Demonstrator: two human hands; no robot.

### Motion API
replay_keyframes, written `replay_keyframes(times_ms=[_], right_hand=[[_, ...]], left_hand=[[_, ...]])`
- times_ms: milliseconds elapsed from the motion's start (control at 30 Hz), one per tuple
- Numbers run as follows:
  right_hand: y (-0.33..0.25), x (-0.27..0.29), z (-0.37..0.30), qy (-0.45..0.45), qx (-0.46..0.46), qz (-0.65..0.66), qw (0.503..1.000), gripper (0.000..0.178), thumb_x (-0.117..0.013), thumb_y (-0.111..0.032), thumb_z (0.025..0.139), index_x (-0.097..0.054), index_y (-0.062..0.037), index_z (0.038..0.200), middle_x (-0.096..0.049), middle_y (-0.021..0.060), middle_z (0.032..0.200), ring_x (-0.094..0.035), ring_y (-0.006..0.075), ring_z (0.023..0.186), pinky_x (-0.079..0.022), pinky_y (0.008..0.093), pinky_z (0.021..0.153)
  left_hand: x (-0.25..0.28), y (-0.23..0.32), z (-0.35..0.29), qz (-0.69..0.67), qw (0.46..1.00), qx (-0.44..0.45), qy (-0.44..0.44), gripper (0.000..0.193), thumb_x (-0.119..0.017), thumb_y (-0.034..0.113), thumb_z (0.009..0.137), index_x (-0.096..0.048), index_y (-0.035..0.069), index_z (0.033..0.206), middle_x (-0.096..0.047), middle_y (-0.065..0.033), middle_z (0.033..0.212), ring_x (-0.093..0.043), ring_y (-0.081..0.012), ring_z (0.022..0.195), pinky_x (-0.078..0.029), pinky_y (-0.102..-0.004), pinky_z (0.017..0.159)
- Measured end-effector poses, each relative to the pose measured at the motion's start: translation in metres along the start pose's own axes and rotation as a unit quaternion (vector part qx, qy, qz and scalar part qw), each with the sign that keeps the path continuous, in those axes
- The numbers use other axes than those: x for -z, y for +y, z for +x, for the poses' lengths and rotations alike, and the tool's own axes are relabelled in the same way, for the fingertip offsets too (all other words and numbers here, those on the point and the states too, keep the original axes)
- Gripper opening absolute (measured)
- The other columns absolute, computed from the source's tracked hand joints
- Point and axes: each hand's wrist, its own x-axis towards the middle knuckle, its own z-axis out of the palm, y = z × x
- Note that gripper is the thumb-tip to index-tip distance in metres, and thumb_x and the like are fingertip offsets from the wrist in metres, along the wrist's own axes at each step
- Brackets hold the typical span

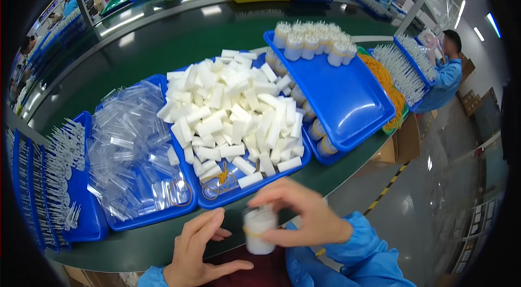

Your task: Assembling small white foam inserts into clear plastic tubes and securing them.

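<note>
The right hand (304, 213) is closed around a white bundle (259, 230) of small pieces bound with a yellowish band, held upright just off the near edge of the green desk (179, 42). The left hand (198, 251) is open, fingers spread, just beside the bundle and not gripping it; whether its fingertips touch it is unclear.

Landmark: the middle tray (255, 192), blue, directly beyond the bundle. It is heaped with loose white blocks (233, 108), and a few yellow rubber bands (220, 178) lie in its near corner. Left of it, touching, a second blue tray (146, 219) holds clear plastic tubes (130, 146) and one rubber band. Further left, another blue tray (89, 222) carries rows of small white-tipped parts (62, 173). Right of the middle tray, an upper blue tray (347, 97) is mostly bare, with finished white bundles (312, 40) standing along its far edge; more bundles sit under it. Beyond that, a person in blue (445, 75) stands at the desk.
</note>
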Motion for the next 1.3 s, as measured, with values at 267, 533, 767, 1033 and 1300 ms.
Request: replay_keyframes(times_ms=[267, 533, 767, 1033, 1300], right_hand=[[-0.006, 0.174, 0.079, 0.383, 0.190, -0.442, 0.788, 0.040, -0.077, -0.005, 0.081, -0.061, -0.0041, 0.117, -0.059, 0.0089, 0.111, -0.063, 0.0215, 0.092, -0.053, 0.0320, 0.078], [0.045, 0.229, 0.140, 0.329, 0.132, -0.642, 0.680, 0.035, -0.075, -0.027, 0.088, -0.065, -0.0055, 0.114, -0.064, 0.0158, 0.114, -0.062, 0.0373, 0.107, -0.050, 0.0422, 0.090], [-0.028, 0.124, 0.066, 0.276, 0.083, -0.491, 0.822, 0.025, -0.065, -0.008, 0.095, -0.063, -0.0011, 0.119, -0.065, 0.0103, 0.117, -0.059, 0.0188, 0.093, -0.045, 0.0309, 0.078], [-0.028, -0.009, 0.076, 0.096, 0.252, -0.435, 0.859, 0.028, -0.070, 0.009, 0.080, -0.065, 0.0013, 0.106, -0.064, 0.0141, 0.100, -0.057, 0.0236, 0.077, -0.046, 0.0328, 0.070], [-0.007, 0.018, 0.031, 0.144, 0.128, -0.413, 0.890, 0.021, -0.067, 0.010, 0.083, -0.065, 0.0011, 0.103, -0.062, 0.0110, 0.092, -0.059, 0.0184, 0.075, -0.046, 0.0300, 0.068]], left_hand=[[0.006, -0.001, 0.004, 0.041, 0.999, 0.012, 0.033, 0.058, -0.089, 0.005, 0.071, -0.064, 0.001, 0.124, -0.057, -0.0182, 0.128, -0.070, -0.0201, 0.087, -0.061, -0.0289, 0.072], [0.033, -0.009, -0.020, 0.116, 0.984, 0.049, 0.129, 0.050, -0.085, -0.002, 0.073, -0.068, 0.003, 0.120, -0.062, -0.0155, 0.121, -0.069, -0.0174, 0.081, -0.059, -0.0274, 0.068], [0.113, -0.022, -0.085, 0.356, 0.867, 0.124, 0.327, 0.021, -0.072, -0.009, 0.082, -0.071, 0.001, 0.101, -0.065, -0.0114, 0.091, -0.064, -0.0190, 0.070, -0.050, -0.0280, 0.059], [0.217, -0.042, -0.110, 0.685, 0.671, 0.253, 0.132, 0.038, -0.077, 0.008, 0.076, -0.064, 0.007, 0.111, -0.060, -0.0118, 0.103, -0.062, -0.0327, 0.095, -0.051, -0.0398, 0.080], [0.261, -0.067, -0.134, 0.558, 0.790, 0.225, 0.120, 0.047, -0.076, 0.001, 0.074, -0.060, 0.003, 0.118, -0.062, -0.0157, 0.108, -0.063, -0.0345, 0.101, -0.051, -0.0424, 0.085]])
